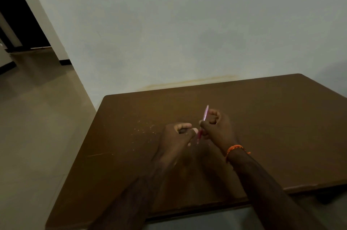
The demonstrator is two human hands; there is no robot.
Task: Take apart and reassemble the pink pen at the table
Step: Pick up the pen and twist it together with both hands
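Observation:
The pink pen (205, 117) stands nearly upright over the middle of the brown table (272, 126). My right hand (216, 128) grips its barrel, with the upper end sticking out above the fist and the lower tip pointing down at the tabletop. My left hand (178, 135) sits just left of the pen's lower part, fingers curled into a fist; its fingertips are close to the pen, and I cannot tell whether they hold a small part. An orange thread band circles my right wrist.
Pale crumbs (144, 128) are scattered on the table left of my hands. A plain wall rises behind the table. A tiled floor (37, 117) and a dark doorway lie to the left. The table's front edge runs under my forearms.

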